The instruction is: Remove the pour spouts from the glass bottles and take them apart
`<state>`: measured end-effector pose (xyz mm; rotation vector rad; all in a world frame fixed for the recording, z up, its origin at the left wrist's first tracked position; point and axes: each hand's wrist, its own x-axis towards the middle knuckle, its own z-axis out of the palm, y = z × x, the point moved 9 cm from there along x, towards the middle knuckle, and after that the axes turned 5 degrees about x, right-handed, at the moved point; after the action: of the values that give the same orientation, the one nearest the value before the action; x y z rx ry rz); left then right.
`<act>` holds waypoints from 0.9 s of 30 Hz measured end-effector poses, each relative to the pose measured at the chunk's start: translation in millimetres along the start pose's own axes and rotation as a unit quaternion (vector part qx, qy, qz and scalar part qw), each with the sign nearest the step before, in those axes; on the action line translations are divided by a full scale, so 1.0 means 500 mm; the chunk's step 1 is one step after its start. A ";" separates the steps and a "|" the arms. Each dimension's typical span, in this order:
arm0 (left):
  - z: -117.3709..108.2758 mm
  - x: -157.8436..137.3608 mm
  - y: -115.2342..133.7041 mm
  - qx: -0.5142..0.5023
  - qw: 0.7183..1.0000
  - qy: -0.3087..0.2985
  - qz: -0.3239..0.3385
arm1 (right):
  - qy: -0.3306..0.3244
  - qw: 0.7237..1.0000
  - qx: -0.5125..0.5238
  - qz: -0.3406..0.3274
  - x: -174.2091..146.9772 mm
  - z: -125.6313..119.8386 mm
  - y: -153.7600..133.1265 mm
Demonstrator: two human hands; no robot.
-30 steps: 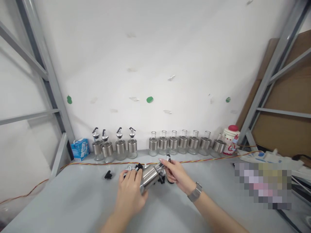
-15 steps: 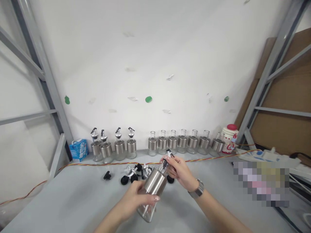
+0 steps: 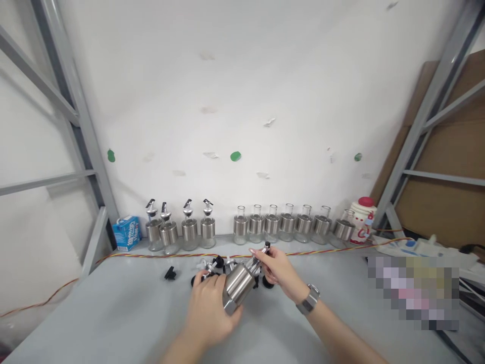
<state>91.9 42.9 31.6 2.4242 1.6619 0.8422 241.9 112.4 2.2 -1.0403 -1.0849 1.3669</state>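
A glass oil bottle with a brushed-metal sleeve leans to the right over the table. My left hand is wrapped around its lower part and hides the base. At the bottle's neck, the fingers of my right hand close on a pourer spout, whose dark tip shows above them. Just behind the bottle lies a pile of loose spouts and black parts, partly covered by my left hand. A black round piece lies under my right hand, and a separate black cap piece is farther left.
Several bottles with spouts line the wall at left; several open-necked bottles stand at right. A blue carton and a white-and-red jar flank them. A twisted wire crosses the table. Metal frames rise at both sides.
My left hand has shifted its grip, now with its back upward around the bottle's lower part. The spout has turned in my right hand. The camera view has shifted slightly.
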 end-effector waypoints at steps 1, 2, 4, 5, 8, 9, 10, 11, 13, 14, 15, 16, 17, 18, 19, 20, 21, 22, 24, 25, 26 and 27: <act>0.003 0.000 0.001 -0.013 1.000 -0.010 -0.004 | 0.009 1.000 -0.005 -0.007 0.000 -0.003 -0.003; 0.009 -0.001 0.000 -0.037 0.999 -0.029 -0.015 | 0.015 1.000 -0.007 -0.016 0.000 -0.006 -0.008; 0.026 -0.004 -0.008 -0.112 0.988 -0.079 -0.066 | 0.014 0.999 0.000 -0.036 -0.001 -0.008 -0.022; 0.037 -0.007 -0.014 -0.165 0.975 -0.108 -0.101 | 0.005 0.999 0.005 -0.045 -0.002 -0.008 -0.029; 0.069 -0.027 -0.021 -0.364 0.888 -0.195 -0.203 | -0.053 0.996 0.036 -0.059 -0.009 0.002 -0.045; 0.075 -0.033 -0.016 -0.425 0.849 -0.221 -0.225 | -0.079 0.994 0.052 -0.060 -0.012 0.007 -0.048; 0.078 -0.038 -0.010 -0.472 0.814 -0.241 -0.239 | -0.105 0.990 0.068 -0.059 -0.015 0.013 -0.050; 0.077 -0.040 -0.006 -0.505 0.788 -0.253 -0.247 | -0.129 0.986 0.083 -0.057 -0.018 0.018 -0.052; 0.069 -0.040 0.001 -0.536 0.764 -0.260 -0.247 | -0.161 0.980 0.106 -0.050 -0.021 0.025 -0.051; 0.065 -0.038 0.002 -0.540 0.763 -0.259 -0.244 | -0.167 0.978 0.115 -0.044 -0.020 0.026 -0.048; 0.062 -0.036 0.002 -0.542 0.763 -0.256 -0.242 | -0.168 0.978 0.122 -0.035 -0.019 0.026 -0.045; 0.062 -0.034 0.001 -0.540 0.765 -0.256 -0.242 | -0.165 0.978 0.128 -0.026 -0.017 0.026 -0.040; 0.063 -0.034 0.001 -0.537 0.766 -0.259 -0.242 | -0.161 0.978 0.133 -0.017 -0.015 0.027 -0.035; 0.066 -0.034 0.001 -0.532 0.768 -0.262 -0.241 | -0.159 0.978 0.135 -0.011 -0.014 0.027 -0.032; 0.070 -0.034 0.001 -0.522 0.774 -0.266 -0.240 | -0.158 0.978 0.133 -0.007 -0.014 0.029 -0.029; 0.073 -0.033 -0.001 -0.507 0.786 -0.263 -0.235 | -0.155 0.980 0.128 -0.007 -0.013 0.029 -0.027; 0.074 -0.031 -0.004 -0.480 0.809 -0.253 -0.223 | -0.150 0.981 0.119 -0.007 -0.012 0.029 -0.025; 0.072 -0.026 -0.008 -0.439 0.844 -0.234 -0.202 | -0.143 0.984 0.108 -0.010 -0.011 0.028 -0.023; 0.052 -0.011 -0.015 -0.305 0.930 -0.158 -0.134 | -0.116 0.990 0.079 -0.022 -0.007 0.020 -0.022; 0.037 -0.005 -0.013 -0.220 0.966 -0.107 -0.088 | -0.097 0.993 0.062 -0.029 -0.005 0.015 -0.022; 0.020 -0.002 -0.007 -0.137 0.988 -0.052 -0.041 | -0.079 0.995 0.043 -0.035 -0.002 0.010 -0.021; 0.006 -0.002 0.000 -0.064 0.998 0.000 0.000 | -0.062 0.997 0.023 -0.035 -0.001 0.006 -0.020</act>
<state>93.0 42.9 28.6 2.3382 1.5563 0.9203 241.2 112.1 12.4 -0.8853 -1.1659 1.4078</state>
